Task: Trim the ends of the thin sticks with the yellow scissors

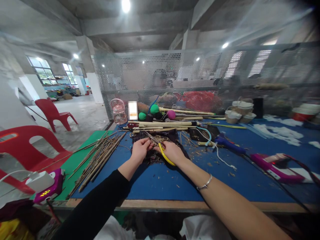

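My left hand (140, 149) is curled, its fingertips pinching a thin twig over a dark pile of plant scraps (156, 146) on the blue table mat (160, 181). My right hand (172, 150) grips yellow-handled scissors (163, 154), whose blades point up-left toward the left fingertips. The two hands almost touch above the pile. A silver bracelet (205, 183) sits on my right wrist, and a black sleeve covers my left forearm.
A bundle of thin sticks (98, 160) lies left on a green mat. Bamboo rods (162, 125), coloured balls (154, 109) and a pink kettle (119, 111) stand behind. Glue guns (228, 144), (275, 166) with cords lie right. Red chairs (30, 146) stand left. A mesh screen runs behind, with people beyond it.
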